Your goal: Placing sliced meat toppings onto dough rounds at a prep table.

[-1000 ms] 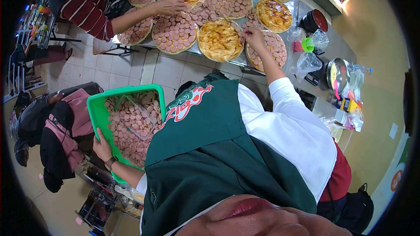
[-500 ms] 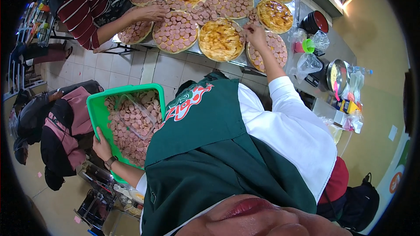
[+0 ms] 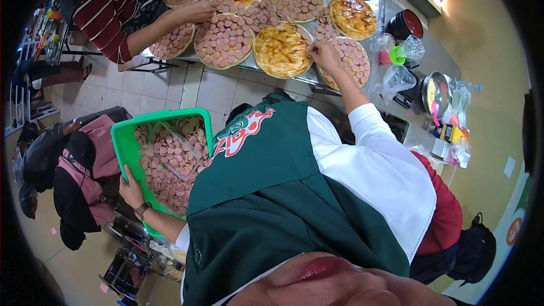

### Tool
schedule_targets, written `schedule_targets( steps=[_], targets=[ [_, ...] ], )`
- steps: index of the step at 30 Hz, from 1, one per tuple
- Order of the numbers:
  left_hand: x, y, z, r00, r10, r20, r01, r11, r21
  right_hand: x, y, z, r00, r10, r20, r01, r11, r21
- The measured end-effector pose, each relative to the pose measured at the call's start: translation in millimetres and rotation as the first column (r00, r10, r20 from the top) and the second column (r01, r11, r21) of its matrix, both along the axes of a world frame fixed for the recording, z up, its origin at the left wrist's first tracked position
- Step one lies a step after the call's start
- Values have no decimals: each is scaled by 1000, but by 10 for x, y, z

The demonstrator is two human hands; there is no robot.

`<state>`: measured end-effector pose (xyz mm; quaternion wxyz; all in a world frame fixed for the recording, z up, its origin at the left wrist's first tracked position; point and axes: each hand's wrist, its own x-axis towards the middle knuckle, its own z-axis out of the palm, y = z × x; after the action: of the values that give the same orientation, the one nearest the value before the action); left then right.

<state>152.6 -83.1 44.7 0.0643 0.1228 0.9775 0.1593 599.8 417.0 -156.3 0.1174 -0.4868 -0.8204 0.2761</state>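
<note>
Green tub (image 3: 122,147): hanging at eight o'clock from the right hand (image 3: 325,56), its near-left wall sitting in the grasp of the left hand (image 3: 131,194). Pink slices (image 3: 170,190): filling the tub, lying at about two to three o'clock from the left hand, with a clear container (image 3: 173,150) resting among them. Sauced round (image 3: 280,51): lying on the metal table (image 3: 439,54), at nine o'clock from the right hand, its right edge meeting the fingertips. Slice-topped round (image 3: 350,62): lying at three o'clock, partly passing beneath that hand. Loose slices (image 3: 324,28): lying at twelve. Left hand: clasping the tub wall, fingers pointing toward twelve, the wrist wearing a dark watch (image 3: 141,211), the forearm entering from between four and five. Right hand: reaching out knuckles-up, its forearm running back toward five, fingers bunching together; whether they are pinching a slice, one cannot tell at this size. Co-worker's hand (image 3: 199,11): hovering at ten o'clock.
</note>
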Motion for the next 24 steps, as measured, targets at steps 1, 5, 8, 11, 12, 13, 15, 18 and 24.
schedule_targets(
  steps=[1,5,8,11,12,13,15,18,24],
  targets=[
    [11,7,6,1000,-2,-9,2,1000,6,1,49,-9,1000,-4,-22,2,999,-50],
    [44,59,57,1000,-5,-12,5,1000,-7,91,465,-97,977,-211,-27,213,975,68],
    [8,8,20,999,-17,-34,17,1000,13,94,803,-128,981,-190,42,155,893,423],
    [-10,5,25,1000,-19,-22,20,1000,16,20,1002,-199,953,-218,211,107,893,437],
    [-12,17,43,999,-27,-22,27,1000,3,-7,1044,-210,944,-207,257,99,920,379],
    [-14,26,58,999,-34,-21,34,999,-11,-19,1067,-223,933,-193,302,93,944,318],
    [13,15,63,1000,-13,-9,13,1000,1,-18,1091,-232,945,-169,279,75,945,319],
    [37,-10,75,1000,13,3,-13,1000,1,10,1098,-249,957,-139,256,52,946,319],
    [64,-104,41,999,40,-12,-40,999,2,-47,1069,-137,933,-31,358,-45,978,203]
  ],
)
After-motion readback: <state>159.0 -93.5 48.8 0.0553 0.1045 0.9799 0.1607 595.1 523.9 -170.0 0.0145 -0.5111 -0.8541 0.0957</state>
